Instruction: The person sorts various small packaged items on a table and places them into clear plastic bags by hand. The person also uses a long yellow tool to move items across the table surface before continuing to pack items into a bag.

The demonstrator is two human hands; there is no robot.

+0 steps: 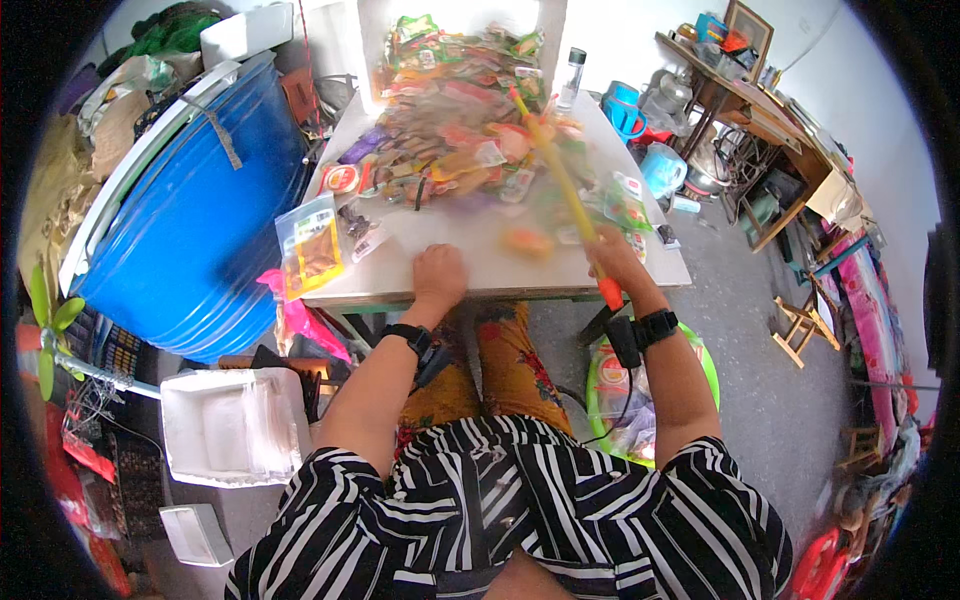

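My right hand grips a long yellow stick with an orange-red end below the fist. Its far part reaches over a heap of small plastic food packets on the white tabletop. Several packets near the stick are blurred, and one orange blurred packet lies apart in front of the heap. Close to the table's front edge, my left hand is curled into a fist, slightly blurred, with nothing visible in it. Left of it, a clear pouch with a yellow label overhangs the table corner.
A big blue tub stands left of the table. Below it are a white foam box and a green-rimmed basin holding packets, to the right. A clear bottle stands at the back right. Farther right are a blue thermos and a wooden stool.
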